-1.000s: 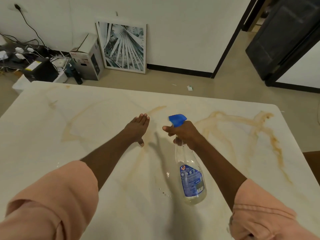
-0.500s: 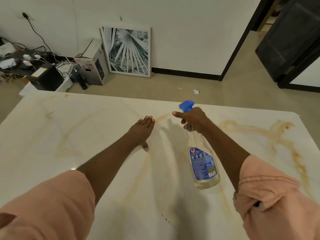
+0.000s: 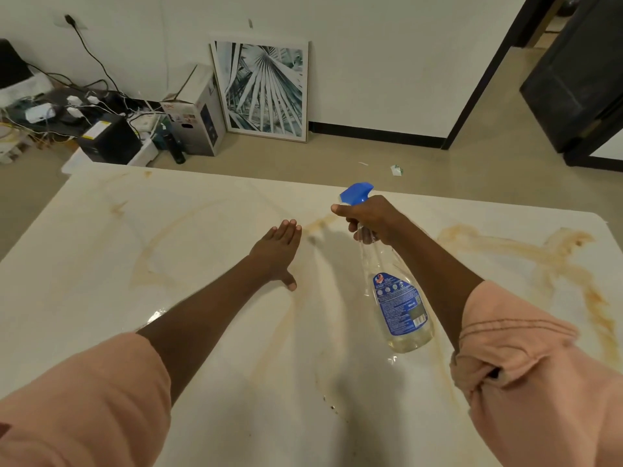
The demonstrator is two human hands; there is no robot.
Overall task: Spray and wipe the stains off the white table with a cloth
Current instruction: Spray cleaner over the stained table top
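The right hand [image 3: 372, 217] grips the neck of a clear spray bottle [image 3: 396, 291], fingers curled round it just below the blue trigger head [image 3: 356, 192], which points away from the person toward the far edge of the white table [image 3: 101, 264]. The bottle hangs tilted, its base nearer the person than its head, a blue label [image 3: 399, 303] on its side and a little clear liquid at the bottom; whether the base touches the table cannot be told. To the left of the bottle, the left hand [image 3: 278, 252] lies flat with fingers straight and together, thumb spread out toward the person, palm down on or just over the table, holding nothing. Brownish stains [image 3: 553, 261] streak the table to the right of the bottle, a fainter one [image 3: 320, 224] runs between the two hands, and pale curved marks [image 3: 145, 264] lie left of the left hand. Both arms wear pink sleeves [image 3: 526, 365] pushed up. Beyond the table's far edge, on the floor, a framed leaf print [image 3: 264, 91] leans against the wall, with a cardboard box [image 3: 194, 119] and tangled cables [image 3: 84, 106] further left.
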